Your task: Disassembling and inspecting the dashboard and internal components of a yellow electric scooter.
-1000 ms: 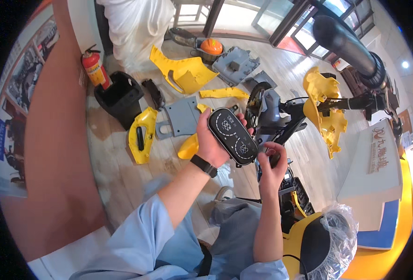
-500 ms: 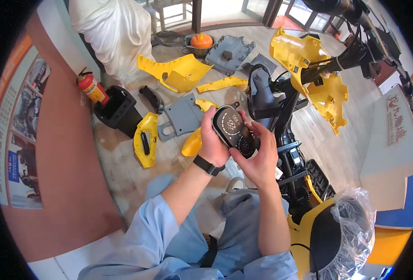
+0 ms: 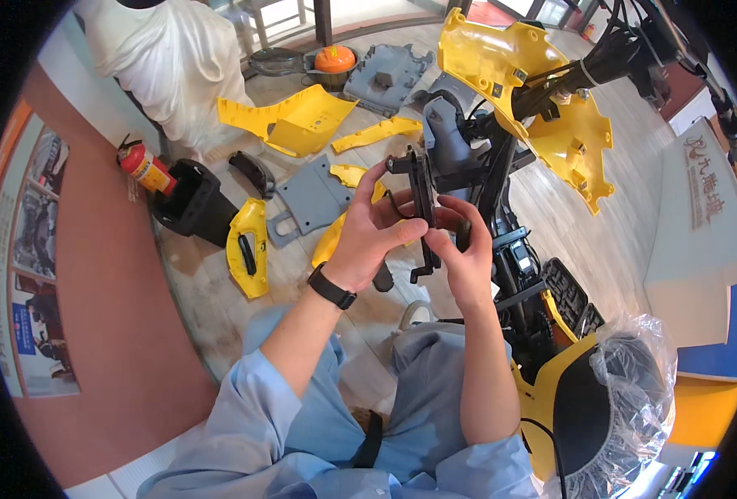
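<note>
My left hand (image 3: 377, 237) is pinching a flat black unit (image 3: 422, 190), thumb on one side and fingers curled round the back. The unit is up off the floor, turned nearly edge-on to me, to the right of the grey panel (image 3: 319, 195) that I'm taking as my landmark. My right hand (image 3: 466, 254) is bent in close against the unit's right side, fingers and thumb drawn together around a small dark piece (image 3: 464, 235) (my feed is too coarse to say what it is, or whether that thumb actually touches the unit).

Beyond the grey panel lies a large yellow cover (image 3: 294, 121), with a narrow yellow strip (image 3: 377, 133) beyond it and to its right. Just left of the panel I see a curved black part (image 3: 252, 173); nearer me on that side is a yellow piece with a black insert (image 3: 248, 241). Farther left is a black bin (image 3: 210, 218), and a red extinguisher (image 3: 146, 166) overlaps its mouth (inside or behind, I can't tell). Right of the panel, past my hands, runs a black vehicle frame (image 3: 497, 187) carrying yellow fairings (image 3: 576, 150); nearer me on that side is a black moulded case (image 3: 566, 283).
</note>
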### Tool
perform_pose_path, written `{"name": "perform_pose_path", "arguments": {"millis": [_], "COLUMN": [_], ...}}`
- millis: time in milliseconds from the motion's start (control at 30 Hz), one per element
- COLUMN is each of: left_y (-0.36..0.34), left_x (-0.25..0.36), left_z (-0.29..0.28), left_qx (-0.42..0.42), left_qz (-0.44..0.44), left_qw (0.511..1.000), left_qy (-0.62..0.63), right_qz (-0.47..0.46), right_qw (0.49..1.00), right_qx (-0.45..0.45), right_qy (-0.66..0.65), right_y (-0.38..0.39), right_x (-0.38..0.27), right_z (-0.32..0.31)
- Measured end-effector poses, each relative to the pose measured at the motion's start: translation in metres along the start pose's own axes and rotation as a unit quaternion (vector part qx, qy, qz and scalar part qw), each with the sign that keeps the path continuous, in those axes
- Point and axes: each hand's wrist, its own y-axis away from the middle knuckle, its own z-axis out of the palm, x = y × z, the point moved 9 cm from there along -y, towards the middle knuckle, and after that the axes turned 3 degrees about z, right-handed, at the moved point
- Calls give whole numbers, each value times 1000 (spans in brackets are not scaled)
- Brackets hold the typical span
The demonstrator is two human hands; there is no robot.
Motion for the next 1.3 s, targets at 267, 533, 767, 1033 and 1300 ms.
{"name": "perform_pose_path", "arguments": {"millis": [267, 533, 767, 1033, 1300], "left_y": [-4, -8, -7, -5, -4], "left_x": [1, 6, 8, 11, 14], "left_z": [-13, -11, -12, -7, -9], "left_qx": [37, 44, 67, 71, 69], "left_qz": [20, 32, 59, 72, 84], "left_qw": [997, 996, 993, 989, 986], "left_qy": [-58, -77, -77, -112, -129], "right_qz": [17, 12, 22, 21, 38], "right_qw": [998, 998, 995, 991, 989], "right_qx": [-32, -36, -59, -75, -77], "right_qy": [-43, -52, -77, -107, -122], "right_y": [-6, -9, -11, -11, -10], "right_x": [-1, 0, -2, 3, 3], "right_z": [6, 6, 10, 11, 15]}}
